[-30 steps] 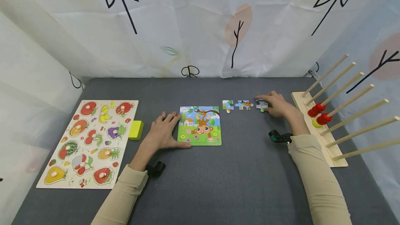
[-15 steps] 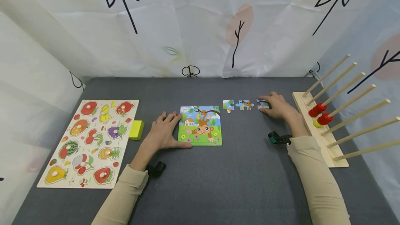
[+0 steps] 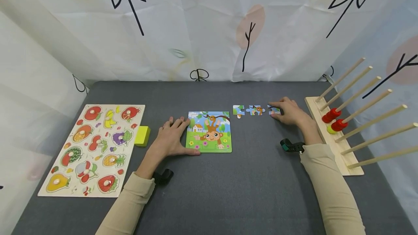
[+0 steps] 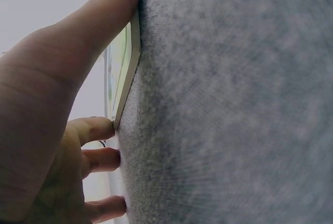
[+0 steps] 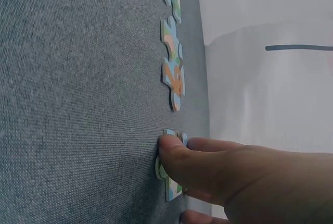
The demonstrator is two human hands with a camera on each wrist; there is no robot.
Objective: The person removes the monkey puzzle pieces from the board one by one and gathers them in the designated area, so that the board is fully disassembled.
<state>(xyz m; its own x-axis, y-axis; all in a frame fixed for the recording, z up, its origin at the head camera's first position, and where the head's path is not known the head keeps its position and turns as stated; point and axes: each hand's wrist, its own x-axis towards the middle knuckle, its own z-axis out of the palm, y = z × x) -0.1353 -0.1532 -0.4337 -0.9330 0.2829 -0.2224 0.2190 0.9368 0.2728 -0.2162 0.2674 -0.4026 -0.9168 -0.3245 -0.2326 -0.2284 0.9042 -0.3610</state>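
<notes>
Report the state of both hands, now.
Left hand: open, fingers spread, touching the monkey puzzle.
Right hand: closed, pinching the rightmost loose piece.

In head view, right grip [image 3: 290,112] with thumb [image 3: 275,115] now across the lower tab of the rightmost puzzle piece [image 3: 273,110], bare before.

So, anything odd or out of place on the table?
Nothing looks spilled or damaged. Only the yellow block seems odd: it sits alone against or just beside the right edge of the fruit board, matching neither that nor the monkey puzzle.
</notes>
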